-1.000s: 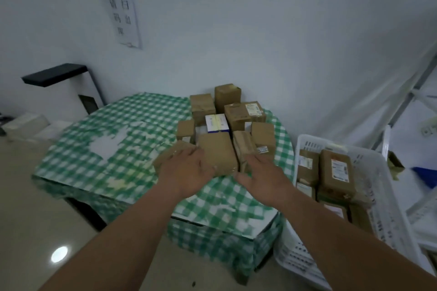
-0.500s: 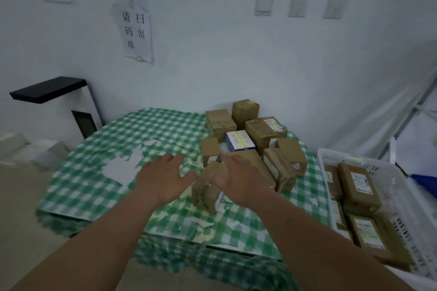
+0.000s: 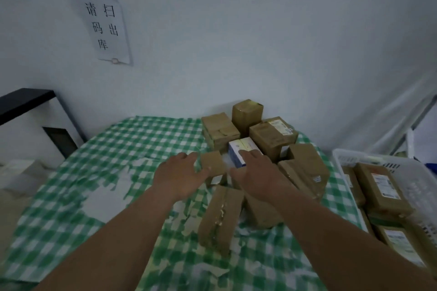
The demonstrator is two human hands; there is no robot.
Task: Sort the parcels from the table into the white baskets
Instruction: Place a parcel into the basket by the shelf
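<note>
Head view: left hand (image 3: 181, 176), right hand (image 3: 256, 172) both released; fingertips hide small parcel (image 3: 214, 164).

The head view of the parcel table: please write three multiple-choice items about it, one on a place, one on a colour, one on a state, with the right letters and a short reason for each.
1. Where does the white basket stand?
A. to the right of the table
B. on the black shelf
C. on top of the parcels

2. Which colours has the tablecloth?
A. red and black
B. green and white
C. plain blue

3. How does the right hand lie?
A. clenched in a fist in the air
B. inside the basket
C. fingers stretched onto the white and blue box

Answers:
1 A, its rim shows beside the table's right edge, with brown parcels inside.
2 B, the cloth is checked green and white.
3 C, the fingertips lie flat on the box, while the left hand reaches beside the small brown parcel.
</note>
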